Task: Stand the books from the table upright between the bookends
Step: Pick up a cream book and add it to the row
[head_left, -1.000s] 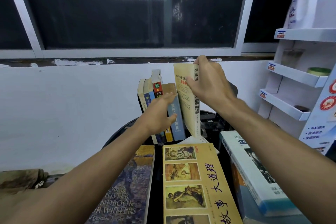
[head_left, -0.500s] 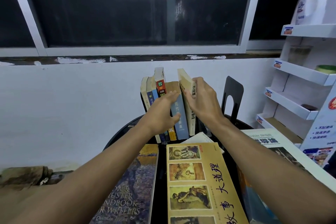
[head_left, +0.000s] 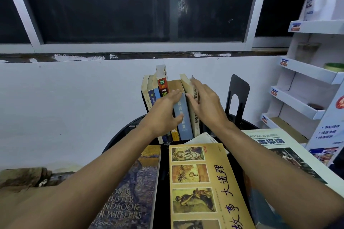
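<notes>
Books [head_left: 168, 106] stand in a short row at the back of the round black table [head_left: 119, 135], close to the white wall, and the cream-coloured paperback [head_left: 192, 117] is now the last one on the right of that row. A second ago the right hand [head_left: 206, 107] held this paperback up high, tilted, clear of the others; half a second ago it was coming down beside the blue-spined book [head_left: 183, 117]. Now it is upright with its foot on the table, touching the blue one. The right hand has let go of its top edge and lies flat along its outer side, fingers straight and loose, not gripping. The left hand [head_left: 163, 112] is spread against the spines of the row, fingers open, much as it was before. The black bookend [head_left: 237, 98] stands to the right, apart from the paperback, with a gap between them. Nearer to the person three more books lie flat: a dark one with a painted cover [head_left: 134, 191] on the left, a yellow one with picture panels [head_left: 202, 188] in the middle, a large white one [head_left: 279, 152] on the right. A white rack of shelves [head_left: 305, 72] stands at the right.
</notes>
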### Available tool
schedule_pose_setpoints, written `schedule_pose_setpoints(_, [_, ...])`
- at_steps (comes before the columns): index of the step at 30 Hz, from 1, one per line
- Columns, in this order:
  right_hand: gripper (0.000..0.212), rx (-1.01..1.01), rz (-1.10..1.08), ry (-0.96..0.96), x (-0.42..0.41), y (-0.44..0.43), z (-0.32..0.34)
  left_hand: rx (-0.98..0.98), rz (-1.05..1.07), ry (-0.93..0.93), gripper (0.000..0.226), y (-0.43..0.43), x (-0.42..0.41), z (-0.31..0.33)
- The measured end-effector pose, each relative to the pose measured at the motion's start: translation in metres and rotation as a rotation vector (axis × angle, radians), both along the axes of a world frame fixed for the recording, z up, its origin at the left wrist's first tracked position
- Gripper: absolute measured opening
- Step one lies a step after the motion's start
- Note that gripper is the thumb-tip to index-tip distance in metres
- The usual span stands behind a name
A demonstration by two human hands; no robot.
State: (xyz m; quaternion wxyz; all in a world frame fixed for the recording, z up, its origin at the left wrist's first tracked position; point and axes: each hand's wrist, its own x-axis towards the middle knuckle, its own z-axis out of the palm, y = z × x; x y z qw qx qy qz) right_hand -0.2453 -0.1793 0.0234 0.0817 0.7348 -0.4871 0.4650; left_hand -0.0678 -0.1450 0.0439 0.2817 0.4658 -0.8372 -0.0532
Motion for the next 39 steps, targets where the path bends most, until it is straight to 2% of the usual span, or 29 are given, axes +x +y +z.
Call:
schedule_pose_setpoints(5, [0.048,0.124,0.109,0.051,-0.012,0.003,0.004,0.005,0.003,0.010,0.075,0.001,0.000,0.000])
schedule_pose_setpoints(8, [0.069,0.302,0.208,0.105,-0.024,0.007,0.011,0.002,0.005,0.000,0.075,0.002,-0.001,0.001])
schedule_pose_setpoints(11, [0.087,0.428,0.196,0.187,-0.029,0.009,0.016,0.001,0.009,-0.002,0.075,0.002,-0.001,0.001])
schedule_pose_setpoints(21, [0.086,0.380,0.136,0.227,-0.019,0.004,0.017,0.010,0.020,0.008,0.074,0.000,-0.003,-0.001])
schedule_pose_setpoints(34, [0.086,0.403,0.162,0.214,-0.020,0.006,0.018,0.001,0.021,-0.023,0.075,0.001,-0.004,0.002])
schedule_pose_setpoints(39, [0.087,0.427,0.197,0.194,-0.035,0.013,0.020,-0.046,-0.016,0.059,0.069,0.007,-0.011,0.002])
